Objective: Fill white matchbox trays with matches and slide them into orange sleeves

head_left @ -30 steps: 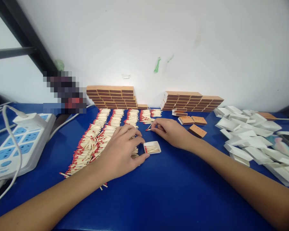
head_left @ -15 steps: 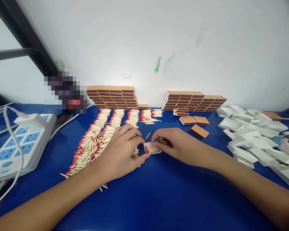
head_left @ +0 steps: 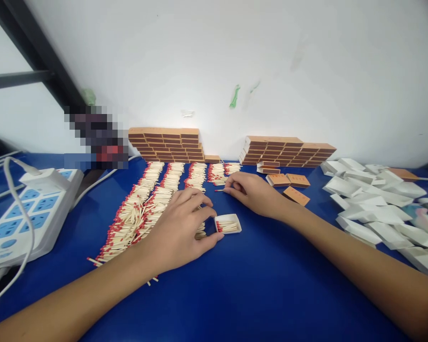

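Your right grip [head_left: 252, 192] pinches one match [head_left: 219, 190] by its bare wooden end, head pointing away from the palm. Light, thin and probably brittle, it wants a gentle mid-stick hold. Your left grip [head_left: 180, 228] clasps the flimsy-looking tray [head_left: 228, 223], just short of the right grip.

Left hand [head_left: 180, 228], right hand [head_left: 254, 194], forearms [head_left: 342, 247] — all bare.

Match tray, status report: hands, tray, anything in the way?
Left hand grips white tray, part-filled. Right hand pinches one match by the match rows. Nothing between them.
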The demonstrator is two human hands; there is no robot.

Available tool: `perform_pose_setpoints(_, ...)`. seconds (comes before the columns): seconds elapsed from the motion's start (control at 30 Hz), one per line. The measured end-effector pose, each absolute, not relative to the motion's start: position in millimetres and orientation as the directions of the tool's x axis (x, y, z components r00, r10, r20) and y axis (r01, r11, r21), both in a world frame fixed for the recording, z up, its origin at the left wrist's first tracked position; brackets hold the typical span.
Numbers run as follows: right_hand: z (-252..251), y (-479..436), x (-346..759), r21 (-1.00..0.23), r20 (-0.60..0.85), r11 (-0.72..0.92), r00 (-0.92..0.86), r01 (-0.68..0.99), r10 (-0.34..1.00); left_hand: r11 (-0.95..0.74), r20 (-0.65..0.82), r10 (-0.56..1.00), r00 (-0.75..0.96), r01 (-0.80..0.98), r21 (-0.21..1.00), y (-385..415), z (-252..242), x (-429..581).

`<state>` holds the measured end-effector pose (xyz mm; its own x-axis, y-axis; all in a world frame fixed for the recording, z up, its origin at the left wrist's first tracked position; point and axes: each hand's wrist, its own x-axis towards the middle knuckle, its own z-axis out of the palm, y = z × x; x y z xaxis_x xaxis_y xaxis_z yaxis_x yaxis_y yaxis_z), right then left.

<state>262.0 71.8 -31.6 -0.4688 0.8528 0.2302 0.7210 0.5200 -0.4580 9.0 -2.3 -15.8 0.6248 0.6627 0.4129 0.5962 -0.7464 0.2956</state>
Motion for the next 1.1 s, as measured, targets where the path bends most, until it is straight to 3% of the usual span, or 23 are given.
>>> perform_pose_setpoints(0.37, -38, 76, 264, -0.419, 0.316, 0.566, -0.471, 0.710, 0.824, -0.754, 0.426, 0.653, 0.626, 0.596, 0.278, -4, -17, 9)
perform_pose_setpoints(0.77, -8, 29, 264, -0.457, 0.237, 0.577, -0.532, 0.677, 0.813, -0.724, 0.461, 0.676, 0.575, 0.633, 0.274, 2, -17, 8)
perform_pose_setpoints(0.93, 1, 11, 255, -0.472, 0.133, 0.579, -0.595, 0.665, 0.792, -0.731, 0.476, 0.667, 0.574, 0.626, 0.269, 1, -17, 9)
perform_pose_setpoints(1.1, -14, 41, 258, -0.467, 0.309, 0.570, -0.479, 0.676, 0.821, -0.745, 0.463, 0.656, 0.596, 0.611, 0.268, -2, -18, 9)
